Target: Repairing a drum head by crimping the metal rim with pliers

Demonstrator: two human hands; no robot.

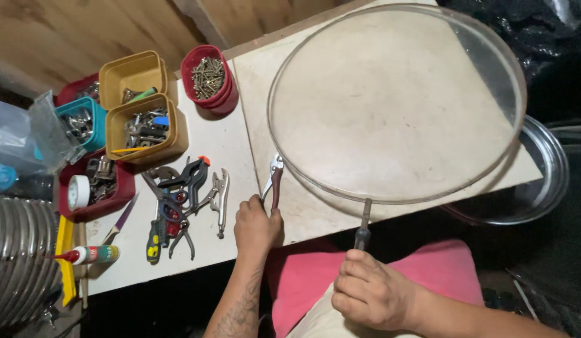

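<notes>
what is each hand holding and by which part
The left hand holds pliers by their red handles, jaws at the edge of the round clear disc. The right hand holds a screwdriver by its handle, tip touching the disc's rim.

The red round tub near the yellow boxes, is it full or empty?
Nearly full. The red round tub stands upright on the white table, with brass-coloured screws heaped almost to its rim.

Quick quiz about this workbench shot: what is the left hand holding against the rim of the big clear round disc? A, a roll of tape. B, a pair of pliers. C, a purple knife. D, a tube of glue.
B: the left hand grips the dark red handles of the pliers, whose metal nose meets the edge of the clear disc.
</notes>
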